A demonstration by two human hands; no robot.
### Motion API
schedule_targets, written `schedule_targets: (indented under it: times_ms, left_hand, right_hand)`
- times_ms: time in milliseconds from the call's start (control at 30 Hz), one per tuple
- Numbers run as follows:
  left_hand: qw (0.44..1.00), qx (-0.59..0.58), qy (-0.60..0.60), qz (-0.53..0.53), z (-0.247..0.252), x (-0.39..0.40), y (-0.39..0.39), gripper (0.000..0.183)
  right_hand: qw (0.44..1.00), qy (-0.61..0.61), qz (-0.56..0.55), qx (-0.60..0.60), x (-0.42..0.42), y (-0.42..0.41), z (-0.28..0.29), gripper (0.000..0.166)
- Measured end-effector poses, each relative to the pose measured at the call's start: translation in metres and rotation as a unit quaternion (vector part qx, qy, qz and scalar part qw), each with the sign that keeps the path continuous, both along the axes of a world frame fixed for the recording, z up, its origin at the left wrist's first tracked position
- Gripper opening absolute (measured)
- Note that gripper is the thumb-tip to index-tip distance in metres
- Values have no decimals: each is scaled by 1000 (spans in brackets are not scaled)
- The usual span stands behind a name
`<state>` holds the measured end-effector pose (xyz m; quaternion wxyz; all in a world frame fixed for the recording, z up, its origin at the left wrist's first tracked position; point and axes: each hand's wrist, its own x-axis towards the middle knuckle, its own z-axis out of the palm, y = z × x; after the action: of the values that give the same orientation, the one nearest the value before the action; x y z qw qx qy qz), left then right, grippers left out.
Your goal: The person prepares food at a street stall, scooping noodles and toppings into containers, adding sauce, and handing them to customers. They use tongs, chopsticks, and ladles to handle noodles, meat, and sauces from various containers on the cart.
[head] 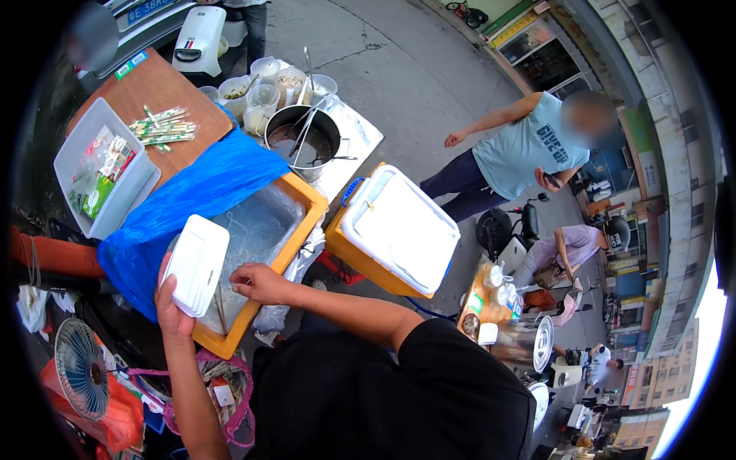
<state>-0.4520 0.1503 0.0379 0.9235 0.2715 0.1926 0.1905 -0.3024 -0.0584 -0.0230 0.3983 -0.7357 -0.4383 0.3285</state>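
My left hand [174,307] grips a white takeaway box [199,264], whose contents I cannot see. To its right, my right hand [259,283] is over the near part of a yellow crate [313,201] lined with clear plastic; its fingers are curled, and whether they pinch anything is unclear. Inside the crate lie some pale strands, and a pair of chopsticks [220,307] rests near its lower corner. A blue plastic sheet [190,184] covers the crate's far left side. Beyond stands a metal pot [303,141] of dark liquid with tongs and a ladle.
Wrapped chopsticks [167,127] and a grey plastic bin [109,167] of packets sit on a wooden board [190,86]. Seasoning tubs [261,103] stand behind the pot. A white-lidded yellow box [399,230] is at right, a fan [81,369] lower left. A person [517,144] stands beyond.
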Motion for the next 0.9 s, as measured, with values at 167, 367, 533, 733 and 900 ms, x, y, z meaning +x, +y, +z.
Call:
schedule_targets:
  times_ms: [167, 367, 533, 733, 900]
  left_hand:
    - [994, 58, 14, -87, 14, 89, -66, 74]
    - [973, 72, -21, -219, 5, 203, -166, 78]
    - [950, 95, -36, -295, 10, 270, -256, 82]
    - [938, 85, -18, -336, 0, 327, -343, 76]
    - [944, 33, 19, -329, -14, 373, -377, 68]
  right_hand:
    - [814, 514, -240, 124, 57, -86, 80, 44]
    - [741, 524, -368, 201, 110, -175, 89, 37]
    - [686, 542, -436, 213, 160, -270, 83, 23]
    - [684, 504, -464, 249, 210, -354, 76, 23]
    - [725, 441, -471, 239, 239, -391, 58, 27]
